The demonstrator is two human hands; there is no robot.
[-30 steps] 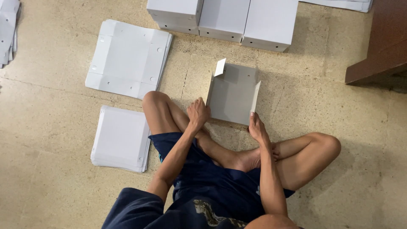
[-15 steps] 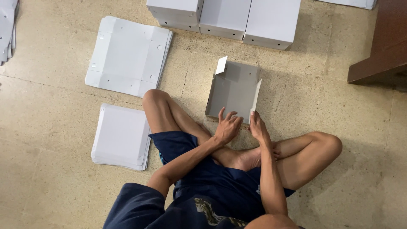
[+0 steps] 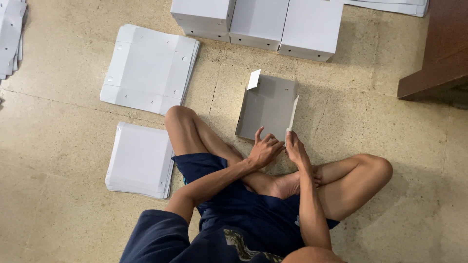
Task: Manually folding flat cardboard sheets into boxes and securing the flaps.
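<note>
I sit cross-legged on the floor with a half-folded white cardboard box [image 3: 267, 104] in front of my knees. Its side walls stand up and a small flap sticks up at its far left corner. My left hand [image 3: 264, 149] rests at the box's near edge, fingers spread and touching the near right corner. My right hand [image 3: 295, 147] pinches the near end of the right wall. Both hands meet at that corner.
A stack of flat white box blanks [image 3: 148, 68] lies to the far left and a smaller stack of flat sheets [image 3: 140, 159] beside my left knee. Several finished white boxes [image 3: 258, 22] stand ahead. A dark wooden furniture piece [image 3: 438, 53] is at the right.
My left hand slid from the box's near left corner rightward to the near right corner, joining my right hand. The right hand stayed at the right wall.
</note>
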